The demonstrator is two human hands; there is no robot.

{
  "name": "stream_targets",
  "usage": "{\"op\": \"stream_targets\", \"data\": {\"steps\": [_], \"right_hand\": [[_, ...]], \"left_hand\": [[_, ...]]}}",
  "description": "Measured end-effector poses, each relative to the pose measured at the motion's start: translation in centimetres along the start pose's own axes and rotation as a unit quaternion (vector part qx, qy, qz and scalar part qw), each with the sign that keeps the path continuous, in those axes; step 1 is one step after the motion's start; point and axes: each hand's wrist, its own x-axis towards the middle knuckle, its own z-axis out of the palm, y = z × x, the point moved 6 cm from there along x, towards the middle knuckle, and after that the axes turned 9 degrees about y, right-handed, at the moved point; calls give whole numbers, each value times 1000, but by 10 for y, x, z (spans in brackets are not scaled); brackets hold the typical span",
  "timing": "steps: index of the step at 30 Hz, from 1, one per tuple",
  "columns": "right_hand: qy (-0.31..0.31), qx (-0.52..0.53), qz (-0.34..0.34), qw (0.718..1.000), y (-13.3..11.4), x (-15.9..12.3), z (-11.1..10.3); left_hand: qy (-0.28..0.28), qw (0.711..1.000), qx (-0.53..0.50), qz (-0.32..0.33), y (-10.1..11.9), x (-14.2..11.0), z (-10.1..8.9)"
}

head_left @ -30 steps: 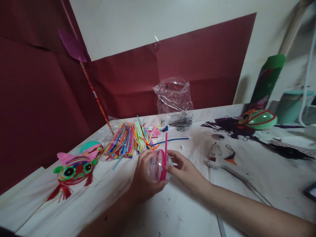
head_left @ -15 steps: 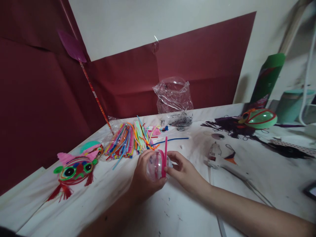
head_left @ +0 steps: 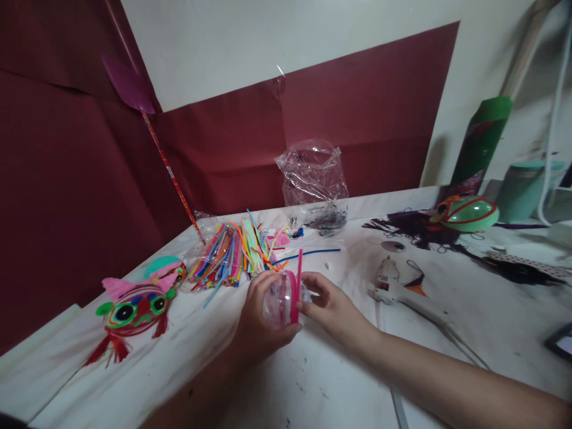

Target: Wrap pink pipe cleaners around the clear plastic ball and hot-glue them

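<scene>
Wrapped round a clear, rounded plastic shell [head_left: 274,300] is my left hand [head_left: 255,319], its thumb along the lower edge. A bright pink pipe cleaner [head_left: 300,268] runs round the shell's right side, with one end sticking straight up. My right hand [head_left: 328,307] pinches this pipe cleaner between thumb and index finger at the right edge of the shell. Something whitish shows behind the band, partly hidden by my right fingers. A bundle of many-coloured pipe cleaners [head_left: 223,253] lies just beyond my hands in clear plastic wrap.
At left lies a decorated mask-like face [head_left: 136,310] with red tassels. A white hot glue gun [head_left: 397,292] rests on the right, its cord trailing forward. Behind stand a clear plastic bag [head_left: 315,176], a green box [head_left: 480,140] and a green ornament [head_left: 471,214] with dark tassels.
The view has shifted very slightly. My hands keep the same hold on the plastic shell and the pink pipe cleaner, with hardly any movement.
</scene>
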Motion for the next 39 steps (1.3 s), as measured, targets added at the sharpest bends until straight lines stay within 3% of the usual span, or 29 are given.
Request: {"op": "stream_targets", "data": {"steps": [5, 13, 19, 23, 29, 34, 39], "right_hand": [[-32, 23, 3, 999, -4, 0, 3], [-26, 31, 11, 999, -4, 2, 1], [-19, 19, 8, 1000, -1, 2, 2], [6, -22, -23, 999, 0, 1, -3], [19, -82, -95, 992, -5, -3, -3], [6, -106, -121, 987, -6, -7, 2], [-4, -85, -111, 990, -5, -6, 3]], "left_hand": [[-3, 1000, 4, 17, 0, -1, -1], [-1, 1000, 8, 26, -1, -1, -1], [-2, 1000, 5, -14, -7, -4, 0], [-29, 998, -20, -52, -11, -5, 5], [-79, 995, -46, -28, -10, -4, 7], [-40, 997, -39, -52, -9, -1, 3], [3, 999, -18, -33, -3, -1, 2]]}}
